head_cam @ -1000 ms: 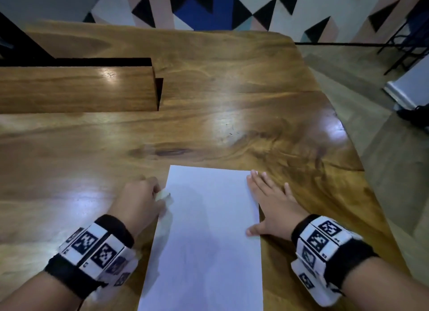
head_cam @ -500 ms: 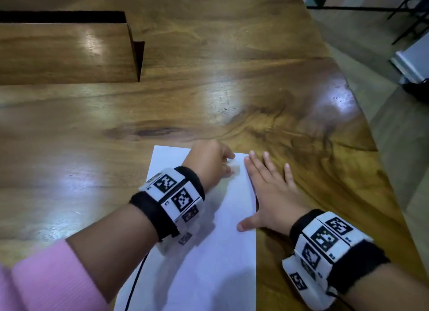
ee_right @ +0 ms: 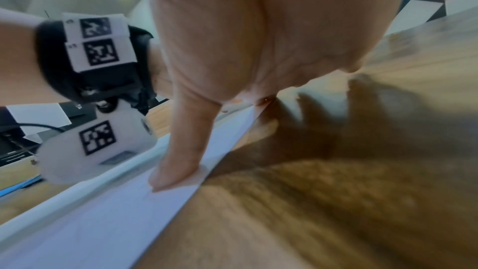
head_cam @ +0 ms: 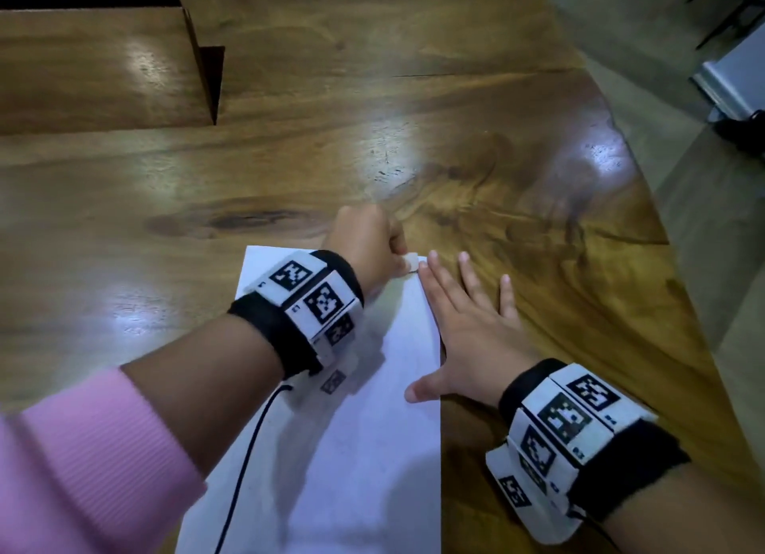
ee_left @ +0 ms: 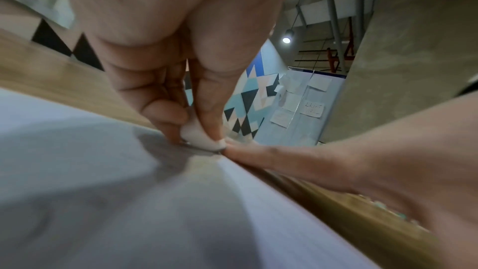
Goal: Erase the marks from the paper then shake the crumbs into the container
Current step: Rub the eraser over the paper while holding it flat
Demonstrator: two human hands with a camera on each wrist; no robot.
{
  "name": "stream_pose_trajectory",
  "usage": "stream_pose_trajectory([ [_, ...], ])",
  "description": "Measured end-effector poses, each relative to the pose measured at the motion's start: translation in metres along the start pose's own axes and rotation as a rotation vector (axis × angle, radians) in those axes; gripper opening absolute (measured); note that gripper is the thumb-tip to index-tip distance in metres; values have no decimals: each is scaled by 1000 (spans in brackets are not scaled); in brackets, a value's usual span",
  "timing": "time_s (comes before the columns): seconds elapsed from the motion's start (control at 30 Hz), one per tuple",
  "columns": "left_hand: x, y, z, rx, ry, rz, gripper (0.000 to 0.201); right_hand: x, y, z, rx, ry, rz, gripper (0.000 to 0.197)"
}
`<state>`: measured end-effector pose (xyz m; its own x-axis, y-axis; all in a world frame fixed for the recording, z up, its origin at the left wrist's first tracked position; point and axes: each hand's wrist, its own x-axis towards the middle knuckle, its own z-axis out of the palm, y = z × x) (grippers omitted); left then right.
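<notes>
At the paper's (head_cam: 352,450) far right corner, left hand (head_cam: 364,239) pinches eraser (head_cam: 412,261) beside flat, relaxed right hand (head_cam: 476,330)

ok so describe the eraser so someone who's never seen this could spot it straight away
On the glossy brown wooden table lies a white sheet of paper. At its far right corner the left hand pinches a small white eraser against the sheet, next to the fingertips of the flat right hand. It is the only small white lump there, chunky where the paper is flat.
</notes>
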<state>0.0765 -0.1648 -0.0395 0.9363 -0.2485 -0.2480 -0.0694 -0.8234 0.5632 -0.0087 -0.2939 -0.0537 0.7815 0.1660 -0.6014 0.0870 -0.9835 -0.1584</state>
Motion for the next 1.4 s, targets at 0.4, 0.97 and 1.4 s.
stream_pose_trajectory([
  [0.4,-14,-3,5,59,-64,83,11,0,0,-1,41,-26,-6,140],
  [0.97,-41,-15,6,118,-135,141,9,0,-2,-4,34,-67,19,139],
  [1.4,-7,-9,3,60,-20,58,12,1,0,-3,14,-65,-6,139],
])
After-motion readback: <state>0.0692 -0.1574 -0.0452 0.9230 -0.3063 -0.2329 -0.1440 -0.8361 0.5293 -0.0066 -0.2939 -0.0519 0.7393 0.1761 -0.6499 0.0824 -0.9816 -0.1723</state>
